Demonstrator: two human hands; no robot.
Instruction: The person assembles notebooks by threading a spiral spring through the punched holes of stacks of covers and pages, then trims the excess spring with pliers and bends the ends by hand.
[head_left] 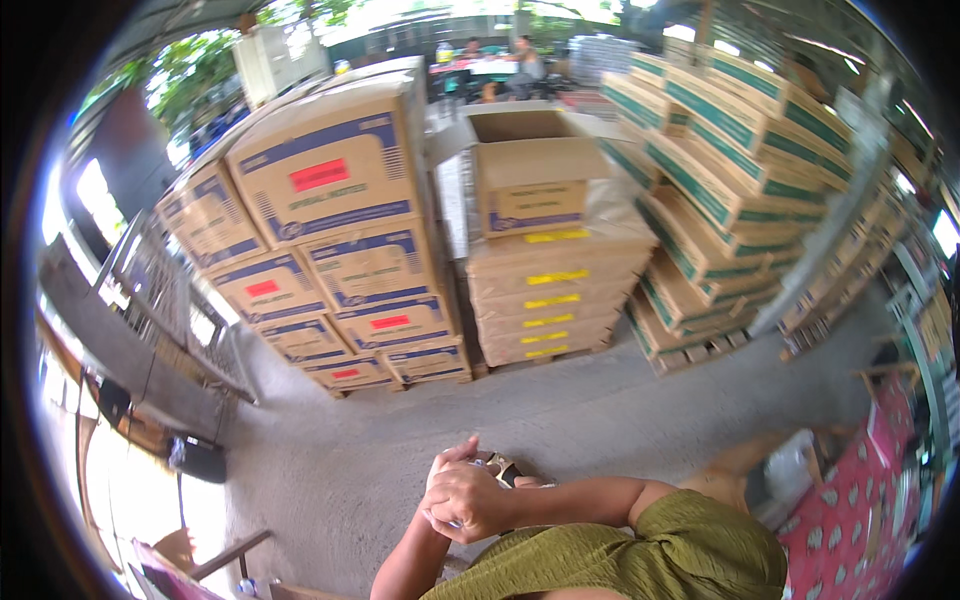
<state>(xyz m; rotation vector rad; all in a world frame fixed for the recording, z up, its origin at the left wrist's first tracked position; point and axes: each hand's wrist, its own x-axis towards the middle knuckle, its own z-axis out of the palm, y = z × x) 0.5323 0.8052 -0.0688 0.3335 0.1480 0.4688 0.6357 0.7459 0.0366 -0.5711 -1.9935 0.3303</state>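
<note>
My two hands are clasped together low in the middle of the view, over my lap. My right hand (468,500) lies on top, its forearm coming in from the right across my olive-green clothing (640,555). My left hand (447,458) is mostly covered, with only its fingers showing above the right hand. A small pale bit shows between the hands; I cannot tell what it is or whether either hand holds it.
Cardboard boxes stand stacked on a concrete floor (560,410): blue-printed ones with red labels (330,200) at left, yellow-labelled ones with an open box on top (530,190) in the middle, green-striped ones (720,170) at right. People sit far back (500,60). Red patterned cloth (860,510) is at right.
</note>
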